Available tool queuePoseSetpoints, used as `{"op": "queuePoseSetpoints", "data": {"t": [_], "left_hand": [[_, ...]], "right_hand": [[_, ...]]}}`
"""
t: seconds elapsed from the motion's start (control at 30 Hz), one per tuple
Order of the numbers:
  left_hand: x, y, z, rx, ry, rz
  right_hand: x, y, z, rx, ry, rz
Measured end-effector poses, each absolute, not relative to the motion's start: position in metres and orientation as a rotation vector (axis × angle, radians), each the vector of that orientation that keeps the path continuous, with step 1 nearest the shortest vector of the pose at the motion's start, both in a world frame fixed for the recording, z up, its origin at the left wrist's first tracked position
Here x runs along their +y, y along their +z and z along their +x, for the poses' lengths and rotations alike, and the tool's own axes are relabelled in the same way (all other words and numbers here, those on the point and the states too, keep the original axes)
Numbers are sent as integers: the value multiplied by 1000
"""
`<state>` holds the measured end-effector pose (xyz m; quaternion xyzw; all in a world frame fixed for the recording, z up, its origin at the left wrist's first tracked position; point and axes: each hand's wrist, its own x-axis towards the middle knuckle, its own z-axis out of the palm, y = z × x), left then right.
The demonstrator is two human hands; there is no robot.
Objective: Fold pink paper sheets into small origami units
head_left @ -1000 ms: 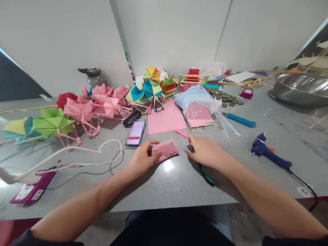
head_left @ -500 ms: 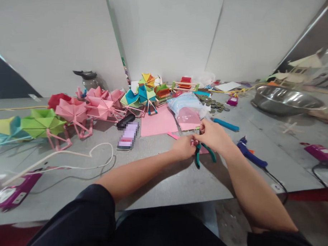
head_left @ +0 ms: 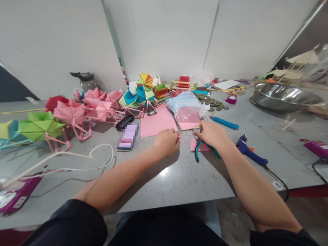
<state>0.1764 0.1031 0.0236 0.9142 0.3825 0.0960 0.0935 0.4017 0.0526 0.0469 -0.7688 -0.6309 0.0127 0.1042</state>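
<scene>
My right hand (head_left: pixel 213 133) is wrapped around a pair of pliers (head_left: pixel 197 152) with teal handles, which splay toward me below the fingers. The jaws are hidden by that hand. Under the handles lies a small pink paper piece (head_left: pixel 203 146). To the left, my left hand (head_left: pixel 167 141) is closed just above the table, fingers curled. A bit of a pink strip (head_left: pixel 180 137) sticks out at its fingertips; the remainder is covered by the hand. Behind the hands lie a pink paper sheet (head_left: pixel 155 124) and a clear plastic bag (head_left: pixel 184 105) with light-blue contents.
Folded-paper models (head_left: pixel 71 114) line the left side, near a phone (head_left: pixel 128 137) and a white cable (head_left: pixel 71 152). On the right are a blue glue gun (head_left: pixel 250 153), a blue bar (head_left: pixel 225 123), a metal bowl (head_left: pixel 285 98) and a purple power strip (head_left: pixel 317 151).
My left hand has moved left, away from the pliers, to where the pink strip lay. The right hand stays near its place with the pliers, uncovering more of the small pink paper.
</scene>
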Motion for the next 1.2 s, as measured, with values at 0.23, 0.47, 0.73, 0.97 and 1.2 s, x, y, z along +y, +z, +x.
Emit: {"op": "queuePoseSetpoints", "data": {"t": [0.23,0.47,0.73,0.97,1.2], "left_hand": [[133,12,109,1471,210,2705],[137,-6,113,1522,279,2704],[138,-8,112,1504,308,2708],[141,-14,115,1554,344,2674],[142,-20,114,1531,418,2665]], "right_hand": [[41,33,339,-2070,-69,-1967],[51,-2,313,-2494,35,-1700],[59,-6,310,-2496,-81,-1781],[71,-5,300,-2453,-170,-1848],[57,4,288,-2452,-131,-1874]]}}
